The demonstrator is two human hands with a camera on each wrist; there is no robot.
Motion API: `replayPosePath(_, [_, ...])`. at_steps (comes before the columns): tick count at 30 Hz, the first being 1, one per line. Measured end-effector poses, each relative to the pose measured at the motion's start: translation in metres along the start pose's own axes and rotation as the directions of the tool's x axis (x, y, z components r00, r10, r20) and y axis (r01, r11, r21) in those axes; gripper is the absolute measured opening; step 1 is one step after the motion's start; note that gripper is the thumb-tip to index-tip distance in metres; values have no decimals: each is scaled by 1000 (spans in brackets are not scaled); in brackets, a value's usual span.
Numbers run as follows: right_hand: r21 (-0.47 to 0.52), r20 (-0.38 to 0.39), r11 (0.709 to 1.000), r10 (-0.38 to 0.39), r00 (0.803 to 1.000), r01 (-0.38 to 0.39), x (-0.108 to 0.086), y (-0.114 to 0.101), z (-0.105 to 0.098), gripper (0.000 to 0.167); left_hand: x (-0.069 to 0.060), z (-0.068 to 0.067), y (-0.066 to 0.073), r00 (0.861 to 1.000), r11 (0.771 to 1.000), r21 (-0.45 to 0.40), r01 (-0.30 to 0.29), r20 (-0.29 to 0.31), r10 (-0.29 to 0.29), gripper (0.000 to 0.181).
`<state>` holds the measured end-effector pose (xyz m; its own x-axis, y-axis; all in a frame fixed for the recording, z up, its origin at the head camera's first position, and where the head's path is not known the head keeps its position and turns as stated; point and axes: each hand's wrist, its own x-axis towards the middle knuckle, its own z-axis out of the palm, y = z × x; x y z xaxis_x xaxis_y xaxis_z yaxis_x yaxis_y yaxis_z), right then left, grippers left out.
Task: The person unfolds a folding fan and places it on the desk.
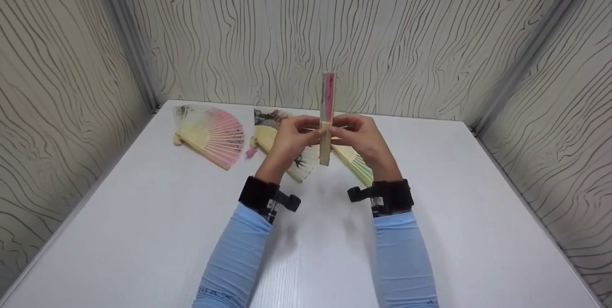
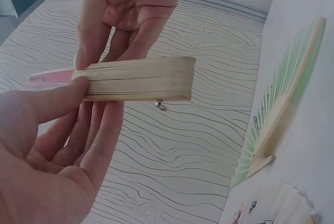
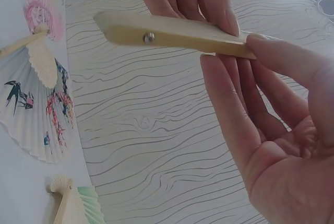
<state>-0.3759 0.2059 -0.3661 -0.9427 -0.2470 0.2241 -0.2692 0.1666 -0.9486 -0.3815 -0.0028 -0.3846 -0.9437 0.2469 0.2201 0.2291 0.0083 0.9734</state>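
Between both hands a folded hand fan (image 1: 326, 121) is held upright above the table, with pink showing along its folded edge. My left hand (image 1: 294, 138) pinches it from the left, thumb on the near side. From the right, my right hand (image 1: 362, 138) pinches the same fan at about the same height. Pale bamboo sticks of the fan (image 2: 141, 80) run to a blunt end with a metal rivet, also visible on the fan (image 3: 156, 33) in the right wrist view. Behind the hands, a spread fan with dark painted branches (image 1: 267, 131) is partly hidden.
A spread pink and white fan (image 1: 210, 133) lies at the table's back left. The spread green fan (image 1: 356, 164) lies partly behind my right hand. All rest on a white table (image 1: 478, 231), with wood-grain patterned walls (image 1: 306, 26) at the back and both sides.
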Motion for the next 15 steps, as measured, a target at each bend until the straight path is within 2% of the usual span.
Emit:
replayPosePath(7, [1, -35, 1000, 14, 999, -14, 0, 1, 0, 24, -1, 6, -4, 1000, 999, -47, -25, -19, 24, 33])
replayPosePath(15, [43, -63, 999, 16, 998, -13, 0, 2, -1, 21, 1, 13, -6, 996, 995, -97, -36, -80, 29, 30])
